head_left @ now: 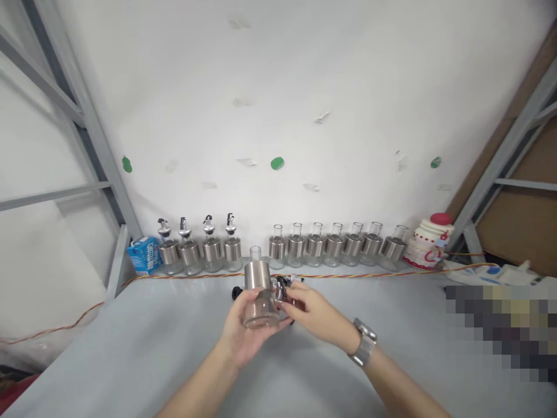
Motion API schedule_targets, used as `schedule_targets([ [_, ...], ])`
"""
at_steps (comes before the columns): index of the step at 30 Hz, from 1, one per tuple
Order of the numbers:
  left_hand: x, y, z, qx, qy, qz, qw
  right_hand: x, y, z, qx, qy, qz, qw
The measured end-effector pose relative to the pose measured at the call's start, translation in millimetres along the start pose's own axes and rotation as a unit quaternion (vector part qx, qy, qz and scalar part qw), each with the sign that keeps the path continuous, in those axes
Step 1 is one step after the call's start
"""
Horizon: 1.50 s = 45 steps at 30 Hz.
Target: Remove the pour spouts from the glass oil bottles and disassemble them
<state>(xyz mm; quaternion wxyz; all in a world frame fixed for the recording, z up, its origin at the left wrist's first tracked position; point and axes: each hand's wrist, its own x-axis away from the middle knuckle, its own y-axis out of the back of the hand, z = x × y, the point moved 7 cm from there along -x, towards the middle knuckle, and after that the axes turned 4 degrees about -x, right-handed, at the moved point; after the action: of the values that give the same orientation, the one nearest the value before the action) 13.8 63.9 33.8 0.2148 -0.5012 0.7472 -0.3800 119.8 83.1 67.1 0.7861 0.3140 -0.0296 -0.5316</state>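
Observation:
My left hand (pixel 246 331) is wrapped round the lower part of a glass oil bottle (pixel 257 276) with a brushed metal sleeve, raised above the grey table. The bottle is nearly upright and its neck is bare. Just right of it, my right hand (pixel 311 307) is closed, thumb and fingers pinched at a silver and black pour spout (pixel 281 285). The fingers partly hide that spout. More spout parts lie behind the hands, and a black spout end (pixel 237 292) shows left of the bottle.
Along the wall stand several bottles with spouts fitted (pixel 212 248) on the left and several open-necked bottles (pixel 315 246) on the right. A blue carton (pixel 144 255) and a white jar with a red lid (pixel 429 241) flank them. A twisted wire (pixel 348 275) crosses the table (pixel 174 325).

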Motion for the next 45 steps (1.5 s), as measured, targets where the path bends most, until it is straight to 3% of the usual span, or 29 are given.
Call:
schedule_targets([
  [3,-2,4,2,-0.049,0.017,-0.019,0.998,-2,12,-2,-0.118,-0.03,0.046,0.991],
  [8,3,-2,24,-0.132,0.09,0.016,0.987,-2,10,-4,-0.352,-0.075,0.084,0.929],
  [11,6,-3,34,-0.165,0.105,0.007,0.981,-2,-2,-9,-0.402,-0.101,0.074,0.907],
  [14,6,-5,34,-0.152,0.095,0.001,0.984,-1,-5,-12,-0.411,-0.123,0.035,0.903],
  [19,1,-1,30,-0.056,0.085,-0.035,0.994,-1,12,11,-0.38,-0.053,-0.017,0.923],
  [22,-5,7,20,-0.03,0.016,-0.075,0.997,-7,27,30,-0.342,-0.003,-0.045,0.938],
  [25,-8,24,11,-0.024,-0.044,-0.158,0.986,-24,42,39,-0.305,0.043,-0.11,0.945],
  [28,-6,42,9,-0.031,-0.052,-0.257,0.964,-50,50,37,-0.256,0.094,-0.205,0.94],
  [30,-4,47,9,-0.033,-0.053,-0.294,0.954,-70,44,32,-0.164,0.117,-0.236,0.951],
  [32,-2,47,9,-0.036,-0.051,-0.304,0.951,-93,27,23,-0.047,0.129,-0.206,0.969],
  [39,-1,47,10,-0.05,-0.038,-0.305,0.95,-132,-8,-38,-0.001,0.061,-0.197,0.978],
  [45,-3,44,12,-0.055,-0.029,-0.279,0.958,-135,-27,-42,0.017,0.068,-0.17,0.983],
])
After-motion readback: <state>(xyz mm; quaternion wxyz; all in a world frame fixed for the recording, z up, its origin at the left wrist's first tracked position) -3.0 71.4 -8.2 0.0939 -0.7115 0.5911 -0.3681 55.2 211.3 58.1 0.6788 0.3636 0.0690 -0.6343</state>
